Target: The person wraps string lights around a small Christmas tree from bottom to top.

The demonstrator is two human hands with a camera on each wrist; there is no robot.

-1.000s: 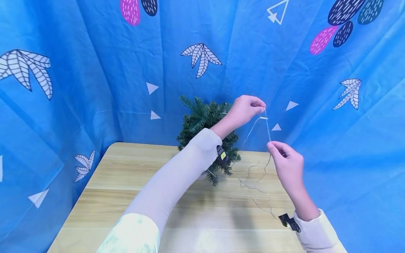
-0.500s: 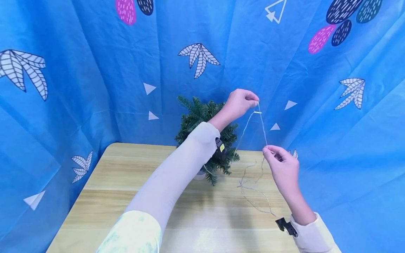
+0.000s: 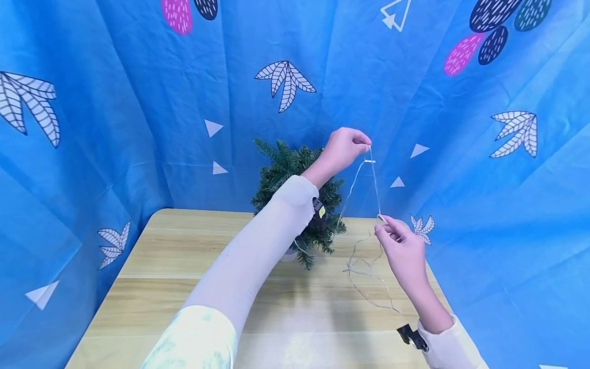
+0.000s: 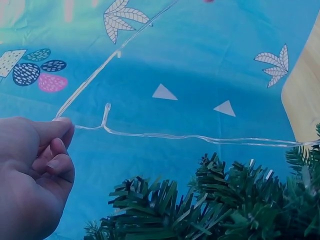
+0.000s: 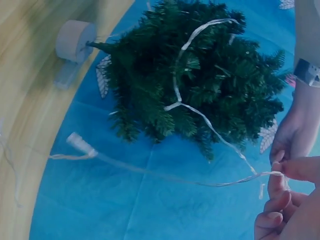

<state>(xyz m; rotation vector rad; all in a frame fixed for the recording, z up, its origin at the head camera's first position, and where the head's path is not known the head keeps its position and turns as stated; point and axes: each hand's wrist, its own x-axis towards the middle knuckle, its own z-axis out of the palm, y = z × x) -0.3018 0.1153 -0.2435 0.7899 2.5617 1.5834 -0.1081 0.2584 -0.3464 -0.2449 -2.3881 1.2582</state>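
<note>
A strand of string lights with thin clear wire and small bulbs runs between the two hands. My left hand reaches over a small artificial Christmas tree and pinches the wire between thumb and forefinger. A bulb hangs just below those fingertips; from it the wire slopes down towards the tree, as the left wrist view also shows. Lower and to the right, my right hand pinches the same strand with thumb and fingertips. In the right wrist view, part of the wire lies over the branches.
Loose wire trails onto the light wooden table below my right hand. The tree's round pale base stands on the tabletop. A blue patterned curtain hangs close around the back and sides.
My left hand has moved up and left with the pinched wire, lifting the bulb along. My right hand has shifted slightly left and down. The head view has turned a little right.
</note>
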